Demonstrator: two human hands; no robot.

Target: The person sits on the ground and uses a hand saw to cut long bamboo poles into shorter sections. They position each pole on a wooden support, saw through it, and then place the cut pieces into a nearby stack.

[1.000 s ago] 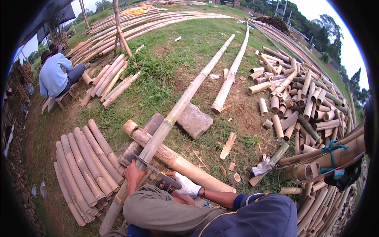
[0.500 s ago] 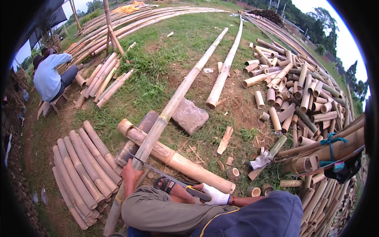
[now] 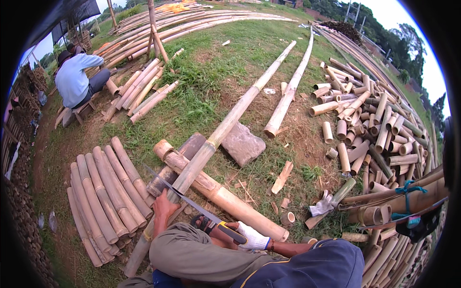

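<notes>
Pale bamboo makes up the long pole (image 3: 208,147), whose axis runs slantwise from the lower left, beside the person's bent left knee, up to the far end at the upper right. It lies across a thick bamboo log (image 3: 223,197) and a darker log (image 3: 192,145), both set crosswise under it, with a flat stone (image 3: 243,145) just beside it on the right. The left grip (image 3: 164,211) is wrapped on the pole near its lower end, next to the cut line of the saw (image 3: 199,209). That saw points toward the upper left, its blade crossing the pole and its tip reaching past the far side over the darker log. The right grip (image 3: 253,236), in a white glove, is clenched round the yellow and black handle. A second pole (image 3: 290,91) lies nearly parallel, to the right. Cut lengths form a neat stack (image 3: 108,192) on the left and a loose heap (image 3: 354,105) on the right. Many in the heap show hollow ends, as does a short tube (image 3: 286,223) near the log; their insides are too small to read.
</notes>
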